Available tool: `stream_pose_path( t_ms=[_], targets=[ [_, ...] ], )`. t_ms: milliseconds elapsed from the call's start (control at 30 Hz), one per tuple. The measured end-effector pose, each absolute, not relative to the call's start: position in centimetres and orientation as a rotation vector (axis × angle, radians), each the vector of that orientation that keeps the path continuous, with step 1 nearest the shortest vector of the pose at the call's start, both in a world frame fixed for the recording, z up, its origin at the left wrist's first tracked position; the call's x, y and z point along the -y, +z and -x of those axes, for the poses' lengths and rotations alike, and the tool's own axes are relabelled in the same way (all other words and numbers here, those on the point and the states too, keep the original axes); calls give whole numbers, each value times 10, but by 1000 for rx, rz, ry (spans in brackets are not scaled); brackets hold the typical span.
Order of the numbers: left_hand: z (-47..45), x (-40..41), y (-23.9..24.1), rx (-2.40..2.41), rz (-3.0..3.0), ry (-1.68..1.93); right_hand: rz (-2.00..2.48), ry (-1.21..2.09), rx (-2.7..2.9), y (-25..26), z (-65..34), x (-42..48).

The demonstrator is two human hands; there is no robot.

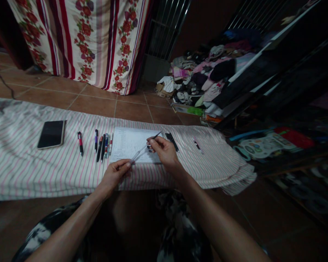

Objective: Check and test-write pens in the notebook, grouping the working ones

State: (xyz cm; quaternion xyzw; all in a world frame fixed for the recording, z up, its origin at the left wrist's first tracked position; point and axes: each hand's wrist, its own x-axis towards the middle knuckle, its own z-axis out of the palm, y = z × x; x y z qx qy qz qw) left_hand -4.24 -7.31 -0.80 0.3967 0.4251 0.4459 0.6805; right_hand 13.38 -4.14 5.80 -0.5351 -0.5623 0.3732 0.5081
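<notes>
My left hand (115, 174) pinches the lower end of a clear, slender pen barrel (138, 154), which slants up to the right. The fingers of my right hand (165, 152) are closed on a thin dark pen piece (157, 135), whose tip points up and right. The barrel's upper end meets my right fingertips; whether the two pieces are joined there I cannot tell. Beneath both hands lies a printed notebook (123, 140) with a spiral edge on its right. Several pens (103, 147) lie in a row left of it, and dark pens (172, 142) lie to its right.
A striped cloth (65, 167) covers the low table. On it are a phone (51, 134), a red and black pen (80, 143) and a pink and black pen (198, 145). Beyond are a floral curtain (98, 40), a clothes heap (205, 72) and a shelf (289, 167).
</notes>
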Motion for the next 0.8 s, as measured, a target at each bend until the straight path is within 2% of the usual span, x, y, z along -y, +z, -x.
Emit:
stream_pose_path(
  t_ms=[500, 800],
  targets=[
    [43, 74, -1, -943, -924, 1008, 1290, 918, 1485, 54, -130, 45],
    [44, 72, -6, -921, -1001, 1016, 1317, 1040, 1561, 43, -121, 52]
  ],
)
